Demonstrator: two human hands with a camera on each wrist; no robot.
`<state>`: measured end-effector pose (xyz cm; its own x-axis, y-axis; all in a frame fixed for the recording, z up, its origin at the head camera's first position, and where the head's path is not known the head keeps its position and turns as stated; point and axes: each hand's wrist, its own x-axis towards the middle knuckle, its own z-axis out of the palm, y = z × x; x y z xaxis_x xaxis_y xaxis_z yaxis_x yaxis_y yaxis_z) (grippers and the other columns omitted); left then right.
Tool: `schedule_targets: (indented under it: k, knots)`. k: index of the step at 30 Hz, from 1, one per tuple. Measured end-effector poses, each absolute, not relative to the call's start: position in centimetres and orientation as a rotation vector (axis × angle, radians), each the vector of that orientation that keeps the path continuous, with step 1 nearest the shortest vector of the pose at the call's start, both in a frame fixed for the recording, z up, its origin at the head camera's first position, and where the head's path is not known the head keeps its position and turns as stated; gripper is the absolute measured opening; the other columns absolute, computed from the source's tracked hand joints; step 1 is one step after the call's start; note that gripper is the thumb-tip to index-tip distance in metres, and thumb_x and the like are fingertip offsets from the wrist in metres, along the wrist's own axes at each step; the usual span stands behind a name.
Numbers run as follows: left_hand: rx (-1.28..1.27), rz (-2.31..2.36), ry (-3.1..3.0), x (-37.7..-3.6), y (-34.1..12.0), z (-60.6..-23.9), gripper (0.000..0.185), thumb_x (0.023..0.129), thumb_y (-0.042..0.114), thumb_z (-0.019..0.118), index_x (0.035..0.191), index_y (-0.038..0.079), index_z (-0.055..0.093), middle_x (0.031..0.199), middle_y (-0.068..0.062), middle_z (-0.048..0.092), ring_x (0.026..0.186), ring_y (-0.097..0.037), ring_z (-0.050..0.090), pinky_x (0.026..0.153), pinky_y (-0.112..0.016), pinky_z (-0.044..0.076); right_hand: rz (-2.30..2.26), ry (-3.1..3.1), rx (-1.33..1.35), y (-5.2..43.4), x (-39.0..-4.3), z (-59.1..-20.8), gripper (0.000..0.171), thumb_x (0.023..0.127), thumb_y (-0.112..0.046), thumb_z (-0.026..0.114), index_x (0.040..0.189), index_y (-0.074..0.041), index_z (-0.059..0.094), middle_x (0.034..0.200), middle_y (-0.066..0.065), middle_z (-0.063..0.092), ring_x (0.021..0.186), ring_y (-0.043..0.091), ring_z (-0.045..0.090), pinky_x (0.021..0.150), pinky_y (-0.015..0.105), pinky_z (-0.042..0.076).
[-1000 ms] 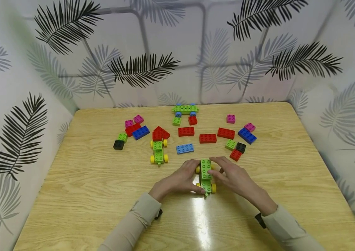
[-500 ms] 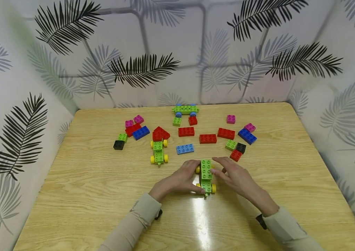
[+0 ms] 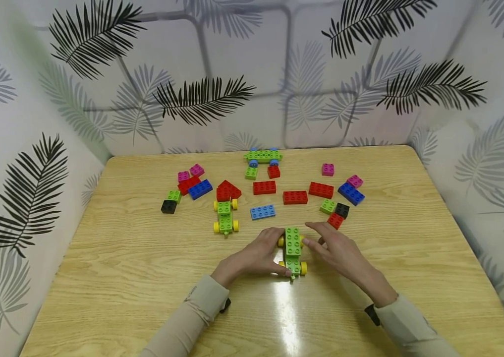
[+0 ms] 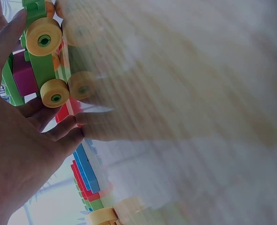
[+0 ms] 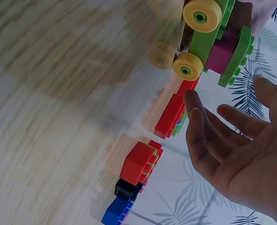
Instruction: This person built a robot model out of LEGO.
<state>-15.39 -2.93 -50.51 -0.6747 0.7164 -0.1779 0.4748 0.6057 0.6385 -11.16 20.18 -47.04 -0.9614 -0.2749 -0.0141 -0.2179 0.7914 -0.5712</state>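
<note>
A toy car (image 3: 293, 244) stands on the table with a light green base and yellow wheels. Between its base and the green studded top piece (image 5: 237, 56) sits a magenta brick (image 5: 220, 52), which the wrist views show. My left hand (image 3: 256, 254) holds the car from its left side, the thumb over the rear end and the fingers about the front. To the car's right is my right hand (image 3: 342, 254), its fingers loosely bent with nothing in them; the right wrist view shows a gap between fingertips and car.
A second green car base (image 3: 225, 218) with yellow wheels lies left, touching red bricks (image 3: 227, 191). Beyond the hands are a light blue brick (image 3: 262, 212) and a red brick (image 3: 295, 197). A blue-wheeled green base (image 3: 263, 156) stands at the back. Coloured bricks cluster on both sides.
My right hand has drawn back a little to the right, its fingers leaving the car's top piece. My left hand and the car have stayed in place.
</note>
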Motion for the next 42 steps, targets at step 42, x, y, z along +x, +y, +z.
schedule_targets:
  k: [42]
  knots:
    - [0.942, 0.755, 2.407, -15.4, -3.1, -50.2, 0.104, 0.076, 0.051, 0.077, 0.151, 0.006, 0.021, 0.152, -0.011, 0.028, 0.143, -0.024, 0.022, 0.114, -0.036, 0.025, -0.709, 3.084, -0.136, 23.9, -14.8, -49.2, 0.036, 0.087, -0.01, 0.072, 0.118, 0.002, 0.061, 0.101, 0.017, 0.061, 0.074, 0.024, 0.059, 0.06, 0.038, 0.051]
